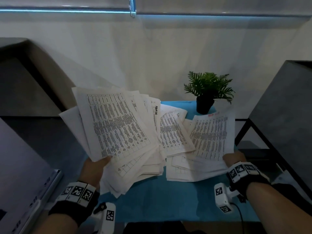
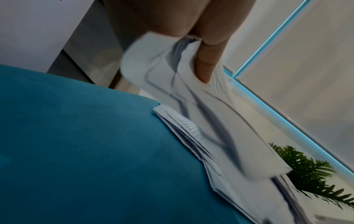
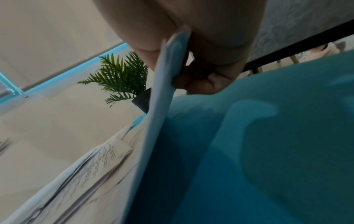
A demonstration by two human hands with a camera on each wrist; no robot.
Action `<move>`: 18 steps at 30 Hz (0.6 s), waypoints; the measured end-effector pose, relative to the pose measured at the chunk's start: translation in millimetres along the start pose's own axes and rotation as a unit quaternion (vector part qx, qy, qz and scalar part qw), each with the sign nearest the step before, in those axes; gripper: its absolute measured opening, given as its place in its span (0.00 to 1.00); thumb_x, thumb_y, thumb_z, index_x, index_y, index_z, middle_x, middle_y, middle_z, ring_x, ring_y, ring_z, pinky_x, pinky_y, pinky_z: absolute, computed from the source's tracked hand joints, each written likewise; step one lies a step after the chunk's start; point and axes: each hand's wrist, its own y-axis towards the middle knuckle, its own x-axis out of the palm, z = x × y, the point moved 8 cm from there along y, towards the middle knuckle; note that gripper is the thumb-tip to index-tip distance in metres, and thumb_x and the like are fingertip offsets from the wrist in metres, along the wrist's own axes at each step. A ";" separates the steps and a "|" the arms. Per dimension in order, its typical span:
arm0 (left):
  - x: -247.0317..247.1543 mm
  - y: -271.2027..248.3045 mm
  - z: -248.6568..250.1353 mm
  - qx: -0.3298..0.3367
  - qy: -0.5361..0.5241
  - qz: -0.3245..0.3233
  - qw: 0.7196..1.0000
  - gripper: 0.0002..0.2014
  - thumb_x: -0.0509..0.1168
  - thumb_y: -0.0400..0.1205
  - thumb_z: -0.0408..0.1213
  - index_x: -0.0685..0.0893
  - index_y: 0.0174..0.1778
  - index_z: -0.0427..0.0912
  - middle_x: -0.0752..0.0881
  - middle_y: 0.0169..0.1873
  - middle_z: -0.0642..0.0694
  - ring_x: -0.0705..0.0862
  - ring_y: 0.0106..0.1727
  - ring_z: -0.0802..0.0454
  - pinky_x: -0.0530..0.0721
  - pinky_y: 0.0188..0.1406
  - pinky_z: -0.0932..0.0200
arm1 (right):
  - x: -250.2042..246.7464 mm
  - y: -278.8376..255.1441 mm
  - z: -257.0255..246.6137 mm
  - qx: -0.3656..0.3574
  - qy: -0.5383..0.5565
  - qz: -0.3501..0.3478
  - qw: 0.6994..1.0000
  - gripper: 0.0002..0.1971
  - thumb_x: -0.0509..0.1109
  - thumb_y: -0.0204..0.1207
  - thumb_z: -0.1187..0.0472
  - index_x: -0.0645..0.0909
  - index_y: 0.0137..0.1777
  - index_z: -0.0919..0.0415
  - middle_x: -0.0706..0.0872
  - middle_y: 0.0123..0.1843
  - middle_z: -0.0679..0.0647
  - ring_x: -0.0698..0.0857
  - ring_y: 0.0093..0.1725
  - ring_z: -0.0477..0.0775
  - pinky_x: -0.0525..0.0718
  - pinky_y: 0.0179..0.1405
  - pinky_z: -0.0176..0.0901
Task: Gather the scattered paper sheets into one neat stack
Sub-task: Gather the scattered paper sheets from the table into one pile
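Your left hand (image 1: 95,168) pinches a fanned bundle (image 1: 116,125); your right hand (image 1: 233,160) pinches the sheets (image 1: 211,135) just right of it, long axes diverging over the tabletop (image 1: 168,200).

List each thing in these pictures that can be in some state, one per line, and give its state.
left hand: grips a fanned bundle of sheets, raised off the table.
right hand: pinches a printed sheet by its near corner, lifted.
loose sheets: lying overlapped and askew on the blue tablecloth, not yet stacked.
potted plant: upright at the table's far edge.
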 end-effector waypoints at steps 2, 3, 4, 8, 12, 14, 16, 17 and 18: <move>0.4 -3.3 0.6 -0.007 -0.011 -0.004 1.000 0.17 0.66 0.79 0.24 0.81 0.63 0.37 0.85 0.54 0.39 0.83 0.55 0.40 0.78 0.64 0.39 | -12.6 -6.8 1.5 -0.007 -0.002 0.040 0.999 0.13 0.57 0.79 0.73 0.78 0.59 0.78 0.80 0.64 0.73 0.80 0.60 0.69 0.77 0.59 0.52; 0.9 -5.5 0.9 -0.011 -0.015 -0.007 1.000 0.16 0.66 0.79 0.24 0.82 0.63 0.37 0.86 0.55 0.38 0.83 0.56 0.39 0.78 0.64 0.38 | -15.7 -12.0 2.1 -0.010 -0.001 0.046 0.999 0.16 0.56 0.79 0.74 0.76 0.63 0.79 0.79 0.65 0.73 0.79 0.62 0.71 0.76 0.59 0.52; 1.6 -7.7 1.1 -0.015 -0.019 -0.012 1.000 0.17 0.66 0.79 0.25 0.81 0.64 0.37 0.86 0.56 0.38 0.83 0.57 0.39 0.78 0.64 0.38 | -16.8 -15.7 3.3 -0.014 -0.007 0.047 0.999 0.16 0.55 0.79 0.74 0.75 0.63 0.79 0.79 0.65 0.74 0.79 0.62 0.72 0.76 0.59 0.52; 3.4 -16.9 3.9 -0.013 -0.019 -0.015 1.000 0.18 0.66 0.79 0.25 0.80 0.67 0.35 0.85 0.54 0.37 0.83 0.53 0.40 0.80 0.59 0.42 | -16.5 -26.5 12.0 -0.002 -0.021 0.025 0.999 0.14 0.57 0.80 0.72 0.77 0.59 0.80 0.81 0.62 0.75 0.80 0.50 0.66 0.76 0.49 0.48; 3.8 -26.3 7.4 -0.008 -0.007 -0.019 1.000 0.19 0.66 0.79 0.25 0.79 0.67 0.35 0.86 0.54 0.37 0.84 0.50 0.42 0.80 0.59 0.44 | -40.7 -48.5 -3.7 -0.070 -0.023 0.063 0.995 0.10 0.58 0.80 0.72 0.79 0.52 0.77 0.83 0.56 0.76 0.78 0.43 0.62 0.75 0.45 0.48; 3.5 -30.8 9.1 -0.006 -0.006 -0.017 1.000 0.18 0.67 0.79 0.26 0.80 0.66 0.33 0.87 0.50 0.38 0.84 0.45 0.44 0.81 0.55 0.47 | -65.8 -68.6 -26.6 -0.137 -0.052 0.081 0.986 0.08 0.56 0.80 0.70 0.77 0.50 0.71 0.83 0.55 0.71 0.77 0.41 0.58 0.76 0.46 0.48; 4.9 -34.9 11.8 0.000 -0.008 -0.017 1.000 0.17 0.66 0.79 0.24 0.80 0.65 0.32 0.86 0.43 0.42 0.83 0.42 0.46 0.80 0.51 0.49 | -105.0 -100.3 -55.8 -0.200 -0.098 0.158 0.962 0.12 0.57 0.78 0.70 0.76 0.59 0.68 0.83 0.54 0.70 0.81 0.46 0.65 0.79 0.49 0.53; 5.0 -36.6 12.6 0.002 -0.005 -0.012 1.000 0.17 0.65 0.79 0.24 0.80 0.65 0.31 0.85 0.43 0.42 0.83 0.41 0.46 0.79 0.51 0.49 | -126.2 -119.2 -69.8 -0.237 -0.094 0.211 0.944 0.16 0.57 0.77 0.71 0.76 0.63 0.67 0.83 0.53 0.71 0.82 0.49 0.69 0.79 0.50 0.55; 5.1 -38.1 13.7 0.003 -0.002 -0.008 1.000 0.17 0.65 0.79 0.23 0.80 0.65 0.31 0.85 0.45 0.41 0.82 0.41 0.46 0.79 0.51 0.49 | -146.5 -139.8 -81.6 -0.265 -0.058 0.256 0.928 0.17 0.57 0.77 0.73 0.76 0.65 0.66 0.83 0.53 0.72 0.82 0.50 0.70 0.79 0.50 0.55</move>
